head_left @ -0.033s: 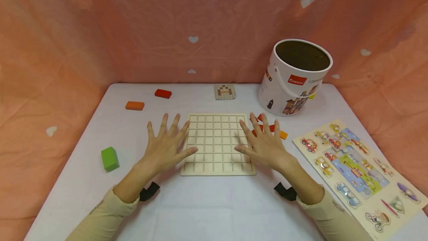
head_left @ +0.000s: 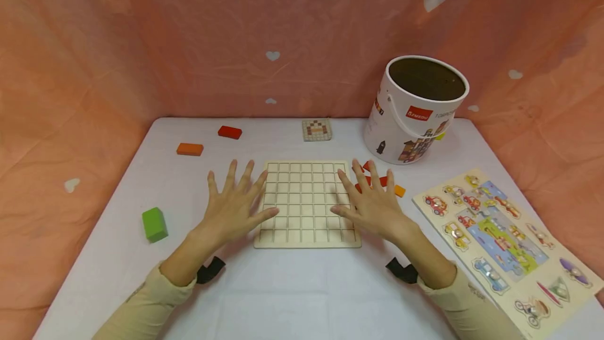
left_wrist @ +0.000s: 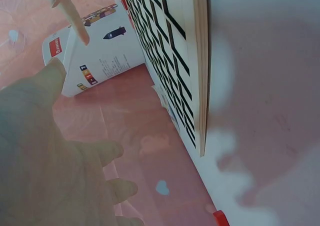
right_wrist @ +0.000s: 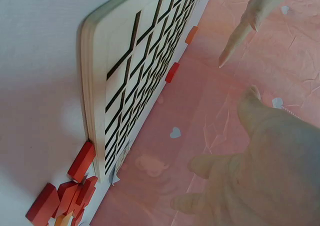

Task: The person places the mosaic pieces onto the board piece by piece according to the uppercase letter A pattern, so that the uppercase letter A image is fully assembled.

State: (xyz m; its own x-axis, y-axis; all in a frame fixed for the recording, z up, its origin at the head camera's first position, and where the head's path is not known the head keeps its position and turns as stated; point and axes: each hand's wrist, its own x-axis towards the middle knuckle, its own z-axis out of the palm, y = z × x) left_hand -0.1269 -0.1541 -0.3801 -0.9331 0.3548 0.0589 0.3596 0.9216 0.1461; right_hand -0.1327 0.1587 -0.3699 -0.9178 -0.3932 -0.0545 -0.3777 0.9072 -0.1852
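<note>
A square wooden board (head_left: 306, 211) with a grid of dark grooves lies flat in the middle of the table. My left hand (head_left: 231, 211) hovers over its left side, fingers spread and holding nothing. Over the right side, my right hand (head_left: 377, 209) is likewise spread and bare. In both wrist views a gap shows between the hands and the board. Several red blocks (right_wrist: 81, 161) and an orange block (head_left: 399, 190) lie by the board's right edge, partly hidden under my right hand in the head view.
A white bucket (head_left: 401, 135) with a handle stands at the back right, a yellow-green piece behind it. A picture puzzle board (head_left: 509, 298) lies right. A small patterned card (head_left: 317, 130), a red block (head_left: 229, 132), an orange block (head_left: 190, 149) and a green block (head_left: 154, 224) lie around.
</note>
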